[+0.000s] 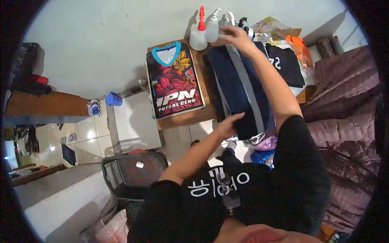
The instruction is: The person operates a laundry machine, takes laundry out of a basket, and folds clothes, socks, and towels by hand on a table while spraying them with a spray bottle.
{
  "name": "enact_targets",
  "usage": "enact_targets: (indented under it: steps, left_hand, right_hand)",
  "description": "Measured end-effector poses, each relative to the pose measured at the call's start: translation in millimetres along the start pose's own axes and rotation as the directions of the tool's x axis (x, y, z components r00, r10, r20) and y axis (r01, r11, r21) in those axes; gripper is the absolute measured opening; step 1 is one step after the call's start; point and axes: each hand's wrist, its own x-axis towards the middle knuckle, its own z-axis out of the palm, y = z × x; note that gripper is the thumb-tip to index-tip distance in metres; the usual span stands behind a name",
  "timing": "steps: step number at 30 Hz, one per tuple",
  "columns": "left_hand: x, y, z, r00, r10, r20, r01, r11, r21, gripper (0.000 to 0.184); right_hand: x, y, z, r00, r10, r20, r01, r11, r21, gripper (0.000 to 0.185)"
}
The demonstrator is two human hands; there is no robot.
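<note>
The jersey [175, 83] lies beyond and left of the left hand. Further off, the spray bottle [198, 39] and pump bottle [212, 30] stand just left of the right hand. The left hand [230, 126] rests on the folded cloth's [242, 87] near left edge; its grip I cannot tell. The right hand [237, 39], fingers parted, is at the cloth's far end; contact is unclear. The black shirt [283, 65] lies right of it.

Wooden surface [208, 111] before me | to my left on it, a blue-collared printed jersey [176, 83], laid flat, lettering nearest me | just beside, dark blue fabric [240, 89] with a grey band, its near end reaching past the edge toward me | far end, upright: red-topped spray bottle [198, 39], pump bottle [212, 31]
</note>
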Motion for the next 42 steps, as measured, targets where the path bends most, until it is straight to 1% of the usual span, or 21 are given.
enact_targets:
  steps: [1,2,4,7,8,9,10,11,12,14,16,18,20,22,25,29,32,34,36,38,42]
  left_hand:
    - [1.2,-0.6,-0.9,0.999,0.010,0.042,-0.009,1.000,-0.010,0.046]
    - [2.3,-1.9,-2.6,0.996,0.020,0.083,-0.018,1.000,-0.021,0.045]
    - [-3.4,-5.5,17.6,0.986,0.166,-0.028,-0.167,0.984,-0.054,0.040]
    - [9.2,-20.3,-11.3,0.988,0.093,-0.125,-0.104,0.991,-0.079,0.034]
    - [4.9,-19.6,-3.6,0.986,0.064,-0.157,-0.074,0.996,-0.059,0.034]
    - [0.6,-16.4,10.0,0.972,0.083,-0.222,-0.088,0.996,-0.014,0.033]
    - [-0.2,-14.3,21.6,0.953,0.105,-0.282,-0.101,0.994,0.030,0.033]
    - [4.4,-15.3,20.7,0.934,0.160,-0.319,-0.132,0.985,0.108,0.044]
    - [7.3,-17.4,18.6,0.885,0.319,-0.339,-0.235,0.935,0.267,0.046]
    - [11.5,-26.8,29.4,0.680,0.627,-0.380,-0.359,0.736,0.574,0.070]
    - [19.2,-30.4,28.9,0.507,0.717,-0.479,-0.274,0.661,0.699,0.091]
    - [23.3,-32.5,29.5,0.486,0.731,-0.478,-0.284,0.650,0.705,0.091]
    - [25.5,-30.4,30.7,0.470,0.746,-0.471,-0.294,0.635,0.714,0.092]
    - [22.1,-20.4,28.5,0.588,0.615,-0.526,-0.226,0.749,0.623,0.090]
    - [14.4,0.0,15.6,0.839,0.351,-0.417,-0.159,0.889,0.429,0.086]
    - [-7.9,19.3,43.2,0.837,0.364,-0.408,-0.227,0.910,0.346,0.070]
    - [-8.0,20.1,53.9,0.828,0.440,-0.347,-0.322,0.880,0.348,0.066]
    - [-8.5,15.5,55.6,0.845,0.418,-0.333,-0.320,0.895,0.311,0.059]
    - [-6.7,9.7,57.1,0.848,0.452,-0.277,-0.345,0.867,0.358,0.054]
    - [-3.8,8.6,48.7,0.873,0.354,-0.336,-0.251,0.916,0.313,0.054]
    - [-8.2,5.6,80.1,0.841,0.394,-0.370,-0.261,0.896,0.360,0.051]
  right_hand:
    - [-33.8,-19.3,-27.0,0.998,-0.060,-0.016,0.058,0.992,-0.114,0.038]
    - [-62.8,-16.2,-50.9,0.999,-0.016,-0.037,0.015,0.999,-0.041,0.032]
    - [-124.0,-0.9,-93.7,0.984,0.142,-0.107,-0.136,0.989,0.063,0.026]
    - [-215.3,80.4,-128.3,0.942,0.274,-0.194,-0.260,0.961,0.096,0.022]
    - [-244.4,100.4,-129.9,0.926,0.330,-0.184,-0.333,0.943,0.017,0.028]
    - [-272.4,113.7,-125.0,0.938,0.254,-0.235,-0.309,0.920,-0.240,0.039]
    - [-293.6,114.0,-116.3,0.860,0.420,-0.289,-0.505,0.781,-0.366,0.048]
    - [-308.9,141.4,-109.6,0.824,0.507,-0.253,-0.561,0.793,-0.237,0.054]
    - [-313.9,111.4,-105.2,0.781,0.605,-0.155,-0.613,0.790,-0.004,0.059]
    - [-318.4,115.4,-100.0,0.788,0.601,-0.134,-0.601,0.798,0.046,0.064]
    - [-313.2,111.0,-105.6,0.802,0.585,-0.120,-0.582,0.811,0.059,0.068]
    - [-304.2,128.4,-114.0,0.816,0.575,-0.060,-0.578,0.808,-0.112,0.079]
    - [-303.5,81.9,-119.1,0.734,0.678,-0.042,-0.679,0.735,-0.007,0.085]
    - [-302.6,58.6,-125.0,0.684,0.700,0.205,-0.718,0.597,0.357,0.074]
    - [-289.3,58.5,-132.5,0.568,0.625,0.535,-0.813,0.325,0.484,0.048]
    - [-260.2,51.9,-139.9,0.640,0.536,0.551,-0.740,0.235,0.631,0.025]
    - [-253.3,57.3,-142.4,0.664,0.445,0.601,-0.707,0.113,0.698,0.024]
    - [-266.0,49.8,-139.5,0.668,0.495,0.556,-0.674,0.085,0.734,0.026]
    - [-278.0,57.3,-138.3,0.571,0.546,0.613,-0.756,0.059,0.652,0.034]
    - [-287.8,93.5,-128.7,0.614,0.521,0.593,-0.754,0.167,0.635,0.043]
    - [-287.6,114.8,-131.3,0.668,0.491,0.559,-0.713,0.205,0.671,0.057]
